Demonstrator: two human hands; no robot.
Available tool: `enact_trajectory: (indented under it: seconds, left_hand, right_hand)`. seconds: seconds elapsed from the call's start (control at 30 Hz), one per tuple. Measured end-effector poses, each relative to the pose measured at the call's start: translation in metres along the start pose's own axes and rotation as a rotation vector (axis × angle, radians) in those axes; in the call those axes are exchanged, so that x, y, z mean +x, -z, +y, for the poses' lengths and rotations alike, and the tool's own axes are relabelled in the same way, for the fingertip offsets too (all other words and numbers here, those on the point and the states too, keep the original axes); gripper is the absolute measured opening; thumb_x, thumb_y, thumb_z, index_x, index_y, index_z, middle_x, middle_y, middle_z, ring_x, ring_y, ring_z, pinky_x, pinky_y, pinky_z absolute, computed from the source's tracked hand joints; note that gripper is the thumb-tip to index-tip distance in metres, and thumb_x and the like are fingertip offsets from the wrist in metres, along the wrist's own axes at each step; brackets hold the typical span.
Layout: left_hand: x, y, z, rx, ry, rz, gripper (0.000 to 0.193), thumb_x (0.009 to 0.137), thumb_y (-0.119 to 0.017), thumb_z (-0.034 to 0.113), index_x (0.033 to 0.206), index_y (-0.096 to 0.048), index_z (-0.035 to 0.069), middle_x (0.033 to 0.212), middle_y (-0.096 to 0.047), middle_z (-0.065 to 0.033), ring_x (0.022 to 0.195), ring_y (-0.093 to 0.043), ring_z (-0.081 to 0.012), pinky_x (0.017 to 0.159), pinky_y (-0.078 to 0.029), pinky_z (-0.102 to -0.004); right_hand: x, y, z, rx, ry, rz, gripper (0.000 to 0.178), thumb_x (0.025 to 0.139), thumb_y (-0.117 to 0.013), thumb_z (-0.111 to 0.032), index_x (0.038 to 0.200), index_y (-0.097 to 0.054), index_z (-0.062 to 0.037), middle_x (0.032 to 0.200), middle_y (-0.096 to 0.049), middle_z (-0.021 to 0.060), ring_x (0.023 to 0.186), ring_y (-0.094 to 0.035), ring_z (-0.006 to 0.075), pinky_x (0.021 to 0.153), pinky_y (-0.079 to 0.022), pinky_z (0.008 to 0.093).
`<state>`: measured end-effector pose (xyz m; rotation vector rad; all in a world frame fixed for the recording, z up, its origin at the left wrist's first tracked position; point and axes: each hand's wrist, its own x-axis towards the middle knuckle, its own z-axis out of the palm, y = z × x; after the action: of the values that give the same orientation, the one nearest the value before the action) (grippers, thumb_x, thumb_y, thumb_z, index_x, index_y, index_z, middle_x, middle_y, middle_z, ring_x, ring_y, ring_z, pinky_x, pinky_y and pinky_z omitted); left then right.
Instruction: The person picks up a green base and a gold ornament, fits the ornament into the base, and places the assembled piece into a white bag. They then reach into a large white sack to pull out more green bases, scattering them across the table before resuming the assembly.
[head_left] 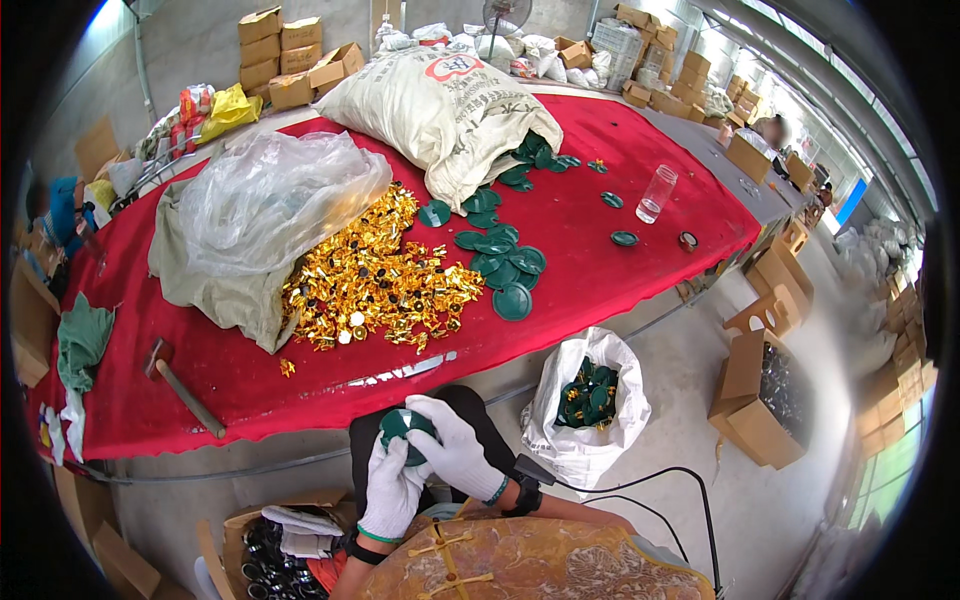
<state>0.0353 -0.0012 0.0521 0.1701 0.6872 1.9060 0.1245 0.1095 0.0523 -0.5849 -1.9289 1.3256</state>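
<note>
Both my hands wear white knit gloves and hold one round dark green disc [402, 422] above my lap, just off the table's front edge. My left hand [390, 492] is closed on it from below. With its fingers over the top and right side, my right hand [452, 442] grips it too. Whether a smaller part sits between my fingers is hidden. On the red-covered table ahead lies a pile of shiny gold plastic pieces [385, 280], dark bits among them. Beside that pile, more green discs [512, 302] spill from a big white woven sack [440, 110].
A hammer [185, 395] lies at the table's front left. A clear bottle [657, 195] stands at the right. On the floor are a white sack [625, 415] holding green discs with gold pieces and an open carton [745, 400]. Another carton [215, 560] with dark parts is by my left arm.
</note>
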Motion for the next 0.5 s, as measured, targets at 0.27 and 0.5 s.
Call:
enact_trajectory:
  seconds: [0.27, 0.5]
  left_hand:
    - [0.002, 0.003, -0.002, 0.02, -0.077, -0.009, 0.036, 0.11, -0.056, 0.014, 0.144, -0.05, 0.003, 0.132, -0.064, -0.0132, 0.119, -0.068, -0.0277, 0.102, -0.061, -0.0439]
    - [-0.004, -0.002, 0.002, 0.164, -0.162, 0.017, 0.046, 0.105, -0.062, 0.012, 0.148, -0.049, 0.002, 0.138, -0.062, -0.0111, 0.129, -0.061, -0.0224, 0.115, -0.048, -0.0406]
  right_hand:
    - [-0.016, -0.009, 0.013, -0.128, 0.059, 0.052, 0.049, 0.094, -0.072, -0.009, 0.14, -0.059, -0.0032, 0.137, -0.064, 0.019, 0.121, -0.067, 0.0368, 0.1, -0.055, 0.0387]
    - [-0.013, 0.0, 0.026, 0.359, -0.274, -0.178, 0.063, 0.094, -0.073, -0.009, 0.152, -0.049, -0.0001, 0.141, -0.063, 0.0166, 0.13, -0.063, 0.0235, 0.109, -0.052, 0.0358]
